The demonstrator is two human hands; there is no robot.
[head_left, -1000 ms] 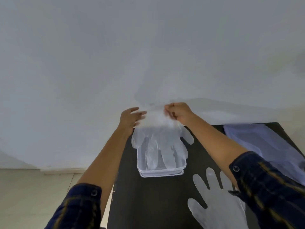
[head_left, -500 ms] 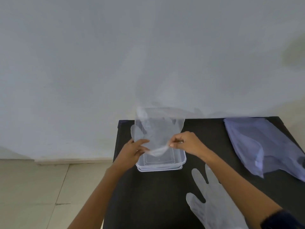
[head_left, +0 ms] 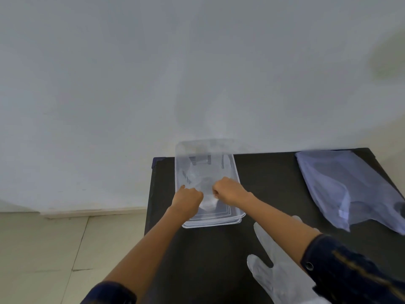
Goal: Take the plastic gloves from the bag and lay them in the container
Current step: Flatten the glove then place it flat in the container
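Note:
A clear plastic container [head_left: 237,212] stands at the far left of the black table [head_left: 219,255]. A thin see-through plastic glove [head_left: 198,172] lies inside it, fingers pointing away from me. My left hand [head_left: 188,199] and my right hand [head_left: 228,190] are both closed on the glove's near edge, low inside the container. A second white plastic glove [head_left: 276,275] lies flat on the table near me, partly under my right forearm. The pale blue plastic bag [head_left: 341,185] lies at the back right.
A white wall rises right behind the table. To the left of the table edge, pale floor tiles [head_left: 43,255] and a skirting strip show. Bare black tabletop lies between the container and the bag.
The glove went from hanging above the container to lying inside it. Both hands came down and toward me, closing into fists on its near edge.

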